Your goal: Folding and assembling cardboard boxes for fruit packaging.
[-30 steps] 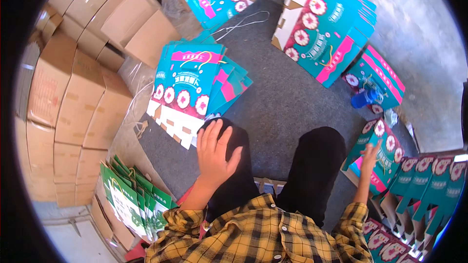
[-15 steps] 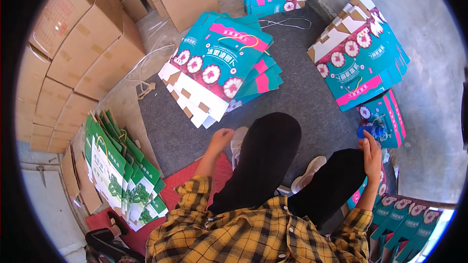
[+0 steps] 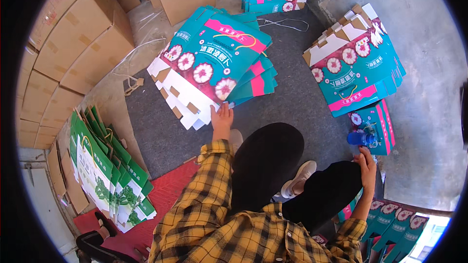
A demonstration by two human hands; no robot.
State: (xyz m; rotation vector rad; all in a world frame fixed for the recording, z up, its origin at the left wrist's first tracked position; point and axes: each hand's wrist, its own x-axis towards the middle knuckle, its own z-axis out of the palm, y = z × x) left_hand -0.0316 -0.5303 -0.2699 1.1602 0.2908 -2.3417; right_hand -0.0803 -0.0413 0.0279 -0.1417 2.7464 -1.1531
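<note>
My left hand (image 3: 223, 119) reaches to the near corner of a stack of flattened teal gift cartons (image 3: 229, 61). Its fingers are apart and appear to touch the top carton's edge, not wrapped round it. The top carton has pink bands, a yellow cord handle and white flaps along its near-left side. My right hand (image 3: 366, 168) rests on my right knee with its fingers stretched out, holding nothing. Just beyond it is a bottle with a blue label or cap (image 3: 360, 139), in front of a standing teal carton (image 3: 379, 124).
More flat teal cartons (image 3: 358, 68) lean by the grey wall at right. Green-and-white cartons (image 3: 105, 175) stand at left, below stacked brown boxes (image 3: 73, 63). Loose white strapping (image 3: 131, 58) lies on the floor. Another person's foot (image 3: 105, 229) shows at lower left.
My left hand has moved forward from beside my left knee to the stack's near corner, its curled fingers spreading. My right hand stays at the knee. The whole view has shifted slightly.
</note>
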